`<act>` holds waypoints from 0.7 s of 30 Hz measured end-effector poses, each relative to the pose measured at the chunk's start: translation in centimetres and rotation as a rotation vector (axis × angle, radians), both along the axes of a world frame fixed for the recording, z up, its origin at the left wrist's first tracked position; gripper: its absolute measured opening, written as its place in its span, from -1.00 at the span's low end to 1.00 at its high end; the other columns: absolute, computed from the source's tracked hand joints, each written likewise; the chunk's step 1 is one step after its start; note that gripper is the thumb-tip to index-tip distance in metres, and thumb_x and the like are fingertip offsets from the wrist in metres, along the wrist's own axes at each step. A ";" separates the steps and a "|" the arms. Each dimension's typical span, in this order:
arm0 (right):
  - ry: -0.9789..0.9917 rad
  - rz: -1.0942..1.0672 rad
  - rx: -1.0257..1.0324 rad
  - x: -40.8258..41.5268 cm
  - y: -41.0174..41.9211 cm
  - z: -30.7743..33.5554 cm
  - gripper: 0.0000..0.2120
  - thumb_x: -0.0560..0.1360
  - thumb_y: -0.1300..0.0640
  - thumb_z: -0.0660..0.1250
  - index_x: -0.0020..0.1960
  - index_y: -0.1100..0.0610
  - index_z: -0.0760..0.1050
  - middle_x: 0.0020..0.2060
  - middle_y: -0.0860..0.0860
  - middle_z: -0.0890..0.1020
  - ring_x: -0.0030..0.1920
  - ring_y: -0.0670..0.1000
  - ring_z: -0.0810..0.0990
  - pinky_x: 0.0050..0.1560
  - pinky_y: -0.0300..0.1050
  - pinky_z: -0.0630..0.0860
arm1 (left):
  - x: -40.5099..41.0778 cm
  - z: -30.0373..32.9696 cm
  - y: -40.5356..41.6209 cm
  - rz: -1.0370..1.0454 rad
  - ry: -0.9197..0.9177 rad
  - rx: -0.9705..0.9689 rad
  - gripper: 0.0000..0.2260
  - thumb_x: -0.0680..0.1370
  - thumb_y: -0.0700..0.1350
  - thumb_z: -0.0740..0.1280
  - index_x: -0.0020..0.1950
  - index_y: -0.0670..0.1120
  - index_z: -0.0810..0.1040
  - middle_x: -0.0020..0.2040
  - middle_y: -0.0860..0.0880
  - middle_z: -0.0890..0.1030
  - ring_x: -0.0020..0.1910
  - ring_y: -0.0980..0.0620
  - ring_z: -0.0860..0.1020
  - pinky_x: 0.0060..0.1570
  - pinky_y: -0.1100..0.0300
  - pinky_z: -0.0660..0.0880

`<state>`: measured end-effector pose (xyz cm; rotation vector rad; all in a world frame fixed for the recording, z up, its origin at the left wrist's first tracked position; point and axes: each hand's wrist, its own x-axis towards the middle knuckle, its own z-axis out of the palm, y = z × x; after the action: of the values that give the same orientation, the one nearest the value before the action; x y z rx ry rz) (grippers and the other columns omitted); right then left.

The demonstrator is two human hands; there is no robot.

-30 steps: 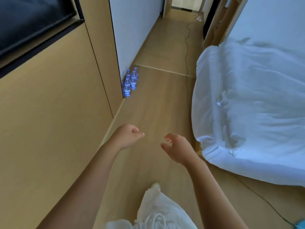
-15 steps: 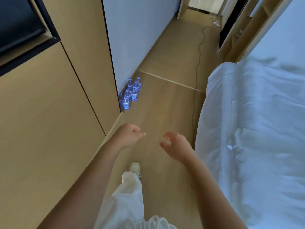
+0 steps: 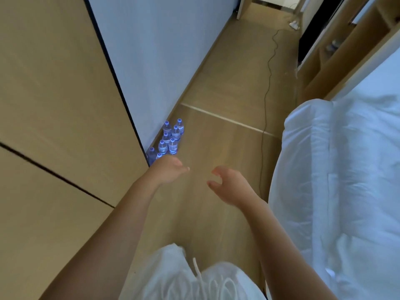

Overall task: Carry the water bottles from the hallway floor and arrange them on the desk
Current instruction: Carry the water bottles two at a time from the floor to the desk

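Observation:
Several small clear water bottles (image 3: 171, 139) with blue labels and caps stand in a tight cluster on the wooden hallway floor, against the base of the white wall. My left hand (image 3: 167, 171) is stretched forward just short of the nearest bottles, empty, fingers loosely curled, and it hides part of the closest one. My right hand (image 3: 230, 186) reaches forward beside it over bare floor, fingers relaxed and apart, holding nothing. The desk is not in view.
A tan wooden cabinet (image 3: 54, 126) lines the left side. A bed with white bedding (image 3: 337, 180) fills the right. A black cable (image 3: 267, 87) runs along the floor past the bed. My white trousers (image 3: 190, 276) show at the bottom.
I have walked closer to the bottles, which now appear larger and right in front of my left hand. Both hands stay empty and extended forward.

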<state>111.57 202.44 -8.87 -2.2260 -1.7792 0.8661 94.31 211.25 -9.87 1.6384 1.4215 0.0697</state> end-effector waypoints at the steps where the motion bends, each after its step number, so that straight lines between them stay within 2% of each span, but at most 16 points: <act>1: 0.017 -0.012 -0.011 0.6 1.2 -0.3 -0.60 0.52 -0.02 0.26 0.31 0.11 0.42 0.24 0.04 0.53 0.24 0.07 0.47 0.19 -0.12 0.39 | 0.6 -0.3 1.3 -0.011 0.014 -0.019 -0.82 0.52 0.00 0.32 -0.14 -0.09 0.45 -0.17 -0.07 0.43 -0.22 0.01 0.38 -0.16 0.19 0.31; 4: 0.031 -0.021 -0.086 2.9 4.9 -1.6 -0.60 0.52 -0.03 0.27 0.31 0.09 0.41 0.24 0.03 0.53 0.23 0.05 0.47 0.16 -0.17 0.37 | 2.6 -1.3 5.3 -0.019 0.037 -0.061 -0.82 0.52 0.00 0.32 -0.15 -0.08 0.42 -0.18 -0.07 0.40 -0.23 0.01 0.36 -0.17 0.19 0.29; 10: 0.033 0.030 -0.158 9.8 15.0 -3.5 -0.59 0.53 -0.03 0.25 0.33 0.08 0.39 0.28 0.01 0.49 0.25 0.04 0.45 0.18 -0.15 0.36 | 8.5 -3.2 14.7 0.093 0.010 -0.095 -0.73 0.51 -0.06 0.31 -0.32 -0.10 0.32 -0.39 -0.05 0.24 -0.43 0.01 0.22 -0.36 0.20 0.20; 13: 0.053 0.085 -0.171 13.5 21.1 -4.1 -0.58 0.54 -0.02 0.24 0.35 0.10 0.38 0.31 0.03 0.47 0.29 0.04 0.43 0.22 -0.17 0.33 | 12.4 -4.1 19.4 0.169 0.053 -0.105 -0.63 0.49 -0.07 0.29 -0.43 -0.06 0.19 -0.48 0.01 0.23 -0.52 0.06 0.22 -0.47 0.23 0.18; 14: 0.059 0.108 -0.183 14.6 23.2 -4.2 -0.58 0.54 -0.02 0.24 0.36 0.11 0.38 0.31 0.04 0.47 0.30 0.05 0.42 0.23 -0.18 0.31 | 13.9 -4.3 20.9 0.189 0.078 -0.112 -0.65 0.49 -0.08 0.28 -0.44 -0.06 0.21 -0.48 0.01 0.26 -0.51 0.05 0.26 -0.47 0.22 0.20; 16: 0.069 0.149 -0.207 16.3 27.0 -4.2 -0.58 0.55 -0.02 0.23 0.35 0.13 0.39 0.30 0.06 0.48 0.29 0.06 0.42 0.22 -0.18 0.30 | 16.9 -4.9 23.6 0.228 0.115 -0.118 -0.76 0.48 -0.06 0.27 -0.36 -0.13 0.43 -0.37 -0.07 0.41 -0.32 -0.03 0.48 -0.32 0.20 0.39; 17: 0.071 0.177 -0.219 17.0 29.1 -4.2 -0.61 0.55 -0.02 0.22 0.32 0.13 0.41 0.28 0.08 0.49 0.27 0.07 0.43 0.20 -0.16 0.31 | 18.4 -5.2 25.0 0.249 0.120 -0.106 -0.81 0.48 -0.04 0.26 -0.21 -0.15 0.54 -0.24 -0.09 0.49 -0.14 -0.07 0.55 -0.11 0.14 0.48; 18: 0.076 0.207 -0.229 17.7 31.1 -4.3 -0.65 0.56 -0.02 0.20 0.27 0.13 0.43 0.27 0.11 0.49 0.22 0.07 0.45 0.17 -0.14 0.32 | 19.7 -5.5 26.5 0.262 0.134 -0.093 -0.80 0.48 -0.02 0.26 -0.06 -0.13 0.58 -0.11 -0.07 0.53 0.02 -0.08 0.54 0.08 0.07 0.48; 19: 0.089 0.229 -0.243 18.4 33.1 -4.5 -0.70 0.57 -0.01 0.19 0.21 0.13 0.44 0.27 0.13 0.49 0.18 0.06 0.46 0.12 -0.14 0.32 | 20.7 -5.8 27.8 0.257 0.149 -0.088 -0.78 0.48 -0.01 0.27 0.03 -0.08 0.58 0.00 -0.04 0.54 0.10 -0.08 0.52 0.17 0.04 0.45; 21: 0.127 0.253 -0.267 19.7 36.5 -4.8 -0.68 0.57 0.02 0.20 0.26 0.15 0.41 0.31 0.13 0.45 0.23 0.05 0.42 0.11 -0.21 0.24 | 21.7 -6.4 30.2 0.244 0.162 -0.120 -0.73 0.49 0.04 0.31 0.11 -0.05 0.56 0.10 -0.01 0.55 0.12 -0.06 0.52 0.19 0.04 0.45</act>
<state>131.23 238.93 -13.68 -2.0613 -2.0151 1.3362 115.98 241.42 -16.27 1.3924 1.7116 -0.0092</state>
